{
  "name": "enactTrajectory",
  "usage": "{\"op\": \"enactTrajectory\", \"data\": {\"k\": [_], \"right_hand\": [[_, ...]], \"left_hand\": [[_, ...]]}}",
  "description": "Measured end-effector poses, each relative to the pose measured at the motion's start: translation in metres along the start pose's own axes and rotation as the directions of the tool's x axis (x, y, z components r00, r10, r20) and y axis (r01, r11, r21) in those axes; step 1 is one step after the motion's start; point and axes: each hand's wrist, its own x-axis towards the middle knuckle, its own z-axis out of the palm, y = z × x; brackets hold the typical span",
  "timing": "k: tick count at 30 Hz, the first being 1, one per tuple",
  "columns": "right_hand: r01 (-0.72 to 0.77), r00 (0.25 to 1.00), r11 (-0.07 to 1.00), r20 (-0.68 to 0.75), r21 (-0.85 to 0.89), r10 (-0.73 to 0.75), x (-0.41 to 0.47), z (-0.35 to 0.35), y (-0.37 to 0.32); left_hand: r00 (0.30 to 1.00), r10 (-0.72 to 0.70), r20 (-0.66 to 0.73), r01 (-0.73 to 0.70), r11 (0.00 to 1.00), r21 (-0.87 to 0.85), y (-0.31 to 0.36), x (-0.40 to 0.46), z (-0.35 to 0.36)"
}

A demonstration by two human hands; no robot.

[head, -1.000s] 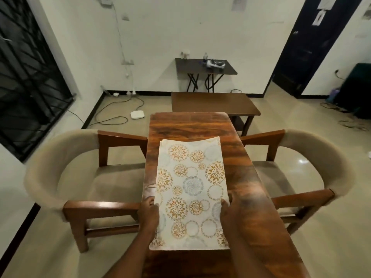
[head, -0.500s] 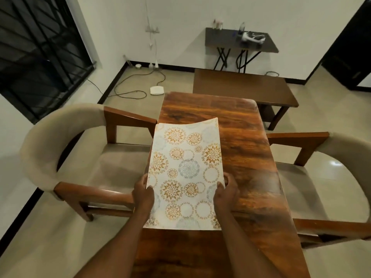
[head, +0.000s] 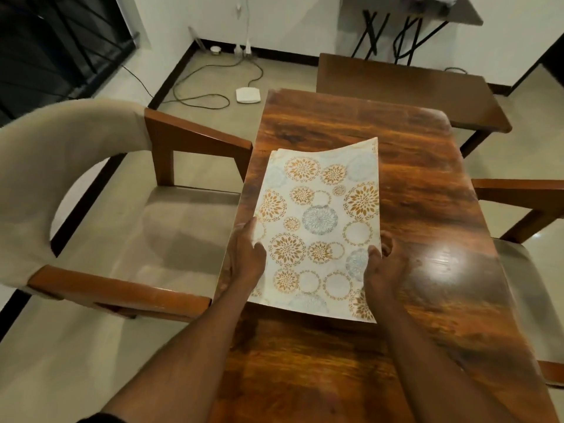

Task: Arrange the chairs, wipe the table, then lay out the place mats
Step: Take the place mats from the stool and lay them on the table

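1. One wooden dining table (head: 427, 184) fills the centre and runs toward 12 o'clock.
2. Two armchairs show: one chair at 9 o'clock (head: 100, 209), in full view with beige padding and wooden arms, and one chair at 3 o'clock (head: 531, 206), cut by the frame edge.
3. The place mats (head: 320, 215) are a thin stack with circular floral prints, held over the table's left half. Layered corners show at the far left; the exact count cannot be told.
4. The left hand (head: 247, 254) grips the stack's left edge, thumb on top and fingers curled beneath.
5. The right hand (head: 384, 267) grips the right edge the same way, fingers curled at the side.
6. One lower brown table (head: 412, 90) stands at 12 o'clock, and one white device (head: 248, 95) with cables lies on the floor at 11 o'clock.
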Motion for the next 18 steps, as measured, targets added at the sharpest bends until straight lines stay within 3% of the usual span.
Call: {"op": "enactTrajectory", "data": {"k": [10, 18], "right_hand": [[0.094, 0.995, 0.995, -0.034, -0.038, -0.096, 0.025, 0.058, 0.03], [0.09, 0.993, 0.996, -0.074, -0.019, -0.091, 0.027, 0.068, 0.047]], "left_hand": [[0.995, 0.042, -0.096, -0.016, 0.967, 0.255, -0.043, 0.058, 0.033], [0.987, 0.14, -0.081, -0.106, 0.939, 0.328, -0.063, 0.064, 0.042]]}}
